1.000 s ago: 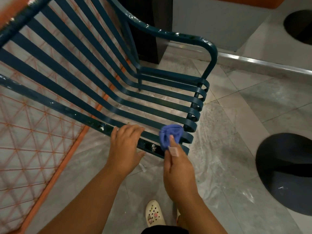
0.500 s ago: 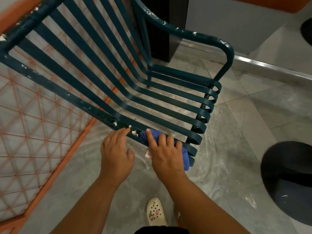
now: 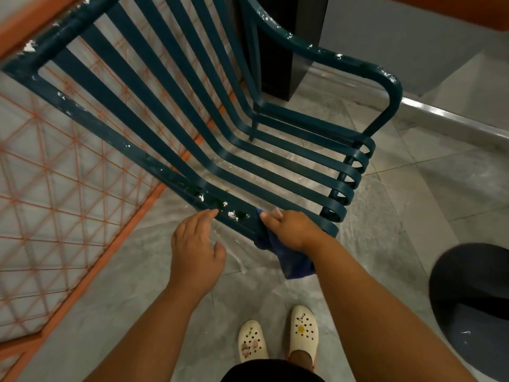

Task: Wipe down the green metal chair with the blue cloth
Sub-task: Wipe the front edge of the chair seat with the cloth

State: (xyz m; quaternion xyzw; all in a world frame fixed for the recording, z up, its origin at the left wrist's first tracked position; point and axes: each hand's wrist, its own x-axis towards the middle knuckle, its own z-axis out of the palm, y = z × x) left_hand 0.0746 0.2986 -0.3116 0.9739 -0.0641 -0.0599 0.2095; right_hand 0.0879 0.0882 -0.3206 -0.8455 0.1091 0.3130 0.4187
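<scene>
Two hands working at the nearest rail of the green metal chair (image 3: 220,144). Right hand (image 3: 292,230) gripping the blue cloth (image 3: 292,260), fingers curling over the rail, cloth wrapping it and hanging below toward the grey floor (image 3: 413,202). Left hand (image 3: 195,249) hovering relaxed, fingertips touching the rail beside white paint flecks (image 3: 232,215). Standing below in cream clogs (image 3: 303,332). Leaning behind the chair, an orange mesh panel (image 3: 55,188).
</scene>
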